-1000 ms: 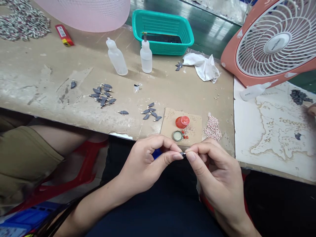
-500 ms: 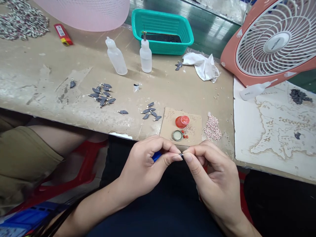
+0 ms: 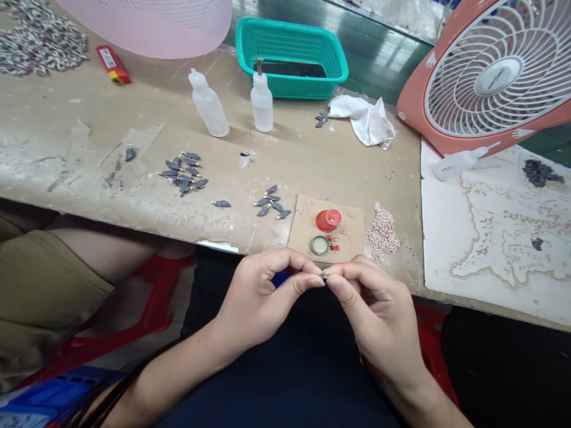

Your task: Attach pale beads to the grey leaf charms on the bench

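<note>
Pinching fingertips of the left hand (image 3: 261, 300) and right hand (image 3: 379, 315) are pressed onto a tiny dark piece (image 3: 323, 277), held closely for fine control.

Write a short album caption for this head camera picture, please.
Left hand and right hand pinch a tiny dark piece between their fingertips, near a cardboard square holding a red cap.

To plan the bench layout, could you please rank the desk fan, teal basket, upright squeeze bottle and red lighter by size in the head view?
Largest to smallest: desk fan, teal basket, upright squeeze bottle, red lighter.
</note>
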A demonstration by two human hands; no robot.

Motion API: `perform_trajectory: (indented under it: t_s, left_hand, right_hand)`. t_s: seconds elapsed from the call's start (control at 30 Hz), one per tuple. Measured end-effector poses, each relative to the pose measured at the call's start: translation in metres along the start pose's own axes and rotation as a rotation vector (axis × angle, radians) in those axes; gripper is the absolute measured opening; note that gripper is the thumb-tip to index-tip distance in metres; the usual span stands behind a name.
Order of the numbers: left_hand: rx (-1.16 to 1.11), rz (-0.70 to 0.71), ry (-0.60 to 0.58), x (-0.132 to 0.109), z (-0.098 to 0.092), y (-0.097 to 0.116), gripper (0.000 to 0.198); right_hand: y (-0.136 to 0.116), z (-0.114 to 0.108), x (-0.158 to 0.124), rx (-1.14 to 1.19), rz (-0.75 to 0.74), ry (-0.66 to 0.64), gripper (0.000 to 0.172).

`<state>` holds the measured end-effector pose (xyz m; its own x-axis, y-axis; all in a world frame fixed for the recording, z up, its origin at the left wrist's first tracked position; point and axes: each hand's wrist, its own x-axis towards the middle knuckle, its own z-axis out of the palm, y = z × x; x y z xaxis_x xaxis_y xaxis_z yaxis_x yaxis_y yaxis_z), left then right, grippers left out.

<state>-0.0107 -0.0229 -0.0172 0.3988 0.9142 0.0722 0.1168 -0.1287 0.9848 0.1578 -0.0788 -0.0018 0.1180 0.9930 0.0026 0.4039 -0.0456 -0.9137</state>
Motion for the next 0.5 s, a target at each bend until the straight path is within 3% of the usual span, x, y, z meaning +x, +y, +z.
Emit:
perform_trajectory:
  t_s: [0.23, 0.5]
  left_hand:
    - [-0.135, -0.121, -0.063, 0.0070, -0.0017, -0.0008, 0.006]
    - [-0.001, -0.048, -0.061, 0.0086, -0.0014, -0.0024, 0.008]
  right_hand:
    - [0.0054, -0.0051, -0.0027, 0.060, 0.071, 0.075, 0.011]
    - [-0.0013, 0.0024, 0.0019, 0.010, -0.005, 0.093, 0.010]
